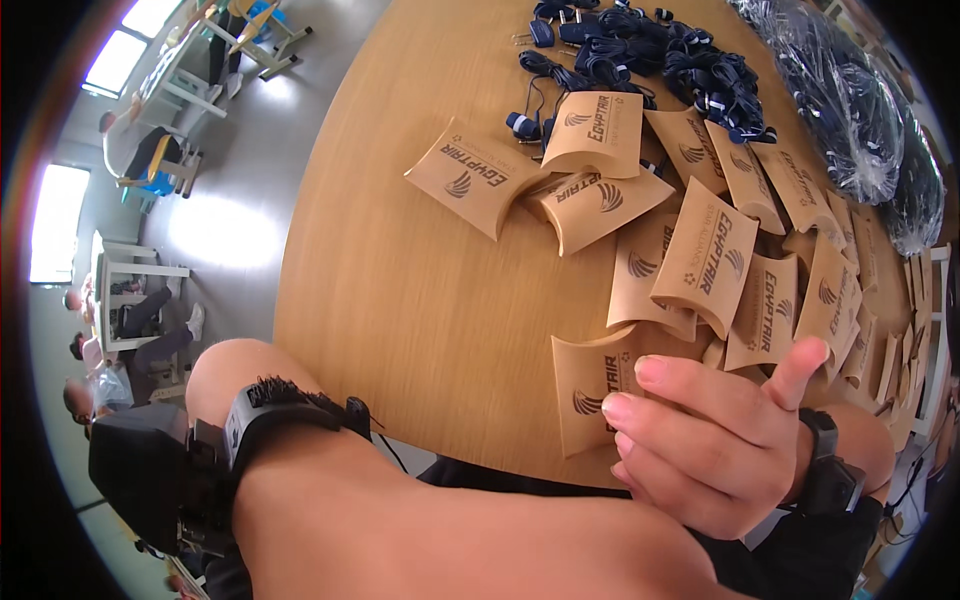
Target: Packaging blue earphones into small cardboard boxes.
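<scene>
My right hand (pixel 710 435) is raised over the near right of the table, fingers loosely bent and spread, thumb up, holding nothing I can see. Below its fingertips lies a brown cardboard pillow box (pixel 575 390), partly covered by the hand. My left hand (pixel 450 540) is very close and large along the lower edge; its fingers are hidden or out of view. A black strap with a device (pixel 265 430) sits on the left wrist. More pillow boxes (pixel 705 255) lie in an overlapping pile beyond my right hand.
Dark blue corded earphones (pixel 620 50) lie heaped at the far side of the wooden table (pixel 400 300). Clear plastic bags (pixel 830 100) with dark contents rest at the far right. On the left, people sit at white-framed tables (pixel 140 270) beyond a grey floor.
</scene>
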### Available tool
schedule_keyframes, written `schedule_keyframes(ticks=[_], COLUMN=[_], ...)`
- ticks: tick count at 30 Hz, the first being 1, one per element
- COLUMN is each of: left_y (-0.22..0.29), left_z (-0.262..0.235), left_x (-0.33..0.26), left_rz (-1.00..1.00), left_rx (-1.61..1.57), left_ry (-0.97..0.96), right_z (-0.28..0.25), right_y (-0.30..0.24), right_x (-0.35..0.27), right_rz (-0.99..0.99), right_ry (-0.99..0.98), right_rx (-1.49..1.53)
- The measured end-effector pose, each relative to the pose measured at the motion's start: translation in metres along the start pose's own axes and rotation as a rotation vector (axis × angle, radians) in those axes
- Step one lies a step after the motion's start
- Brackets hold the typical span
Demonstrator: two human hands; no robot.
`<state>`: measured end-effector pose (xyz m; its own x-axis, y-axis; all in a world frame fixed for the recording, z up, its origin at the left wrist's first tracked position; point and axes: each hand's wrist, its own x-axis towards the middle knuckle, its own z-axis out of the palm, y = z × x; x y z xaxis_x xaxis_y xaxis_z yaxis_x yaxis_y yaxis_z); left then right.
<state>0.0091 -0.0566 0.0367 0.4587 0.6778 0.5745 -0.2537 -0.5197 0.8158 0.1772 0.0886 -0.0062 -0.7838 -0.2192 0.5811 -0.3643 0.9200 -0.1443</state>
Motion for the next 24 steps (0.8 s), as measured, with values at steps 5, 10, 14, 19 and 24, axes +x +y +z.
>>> schedule_keyframes(ticks=[5, 10, 14, 19, 24], left_y=[0.0, -0.008, -0.009, -0.004, 0.01], left_z=[0.002, -0.001, -0.004, -0.027, -0.037], left_x=[-0.001, -0.003, 0.006, 0.01, 0.024], left_rz=[0.006, -0.005, -0.011, -0.01, -0.019], left_rx=[-0.006, 0.023, 0.068, 0.065, 0.168], left_ry=[-0.003, -0.006, -0.046, -0.132, -0.159], right_z=[-0.004, 0.002, 0.017, 0.01, -0.002], right_y=[-0.006, -0.005, -0.015, -0.003, 0.005], right_x=[-0.001, 0.001, 0.0, 0.0, 0.004], right_rz=[0.056, 0.058, 0.136, 0.062, -0.038], right_ry=[-0.007, 0.045, 0.201, 0.099, 0.059], right_rx=[0.004, 0.018, 0.01, -0.002, 0.016])
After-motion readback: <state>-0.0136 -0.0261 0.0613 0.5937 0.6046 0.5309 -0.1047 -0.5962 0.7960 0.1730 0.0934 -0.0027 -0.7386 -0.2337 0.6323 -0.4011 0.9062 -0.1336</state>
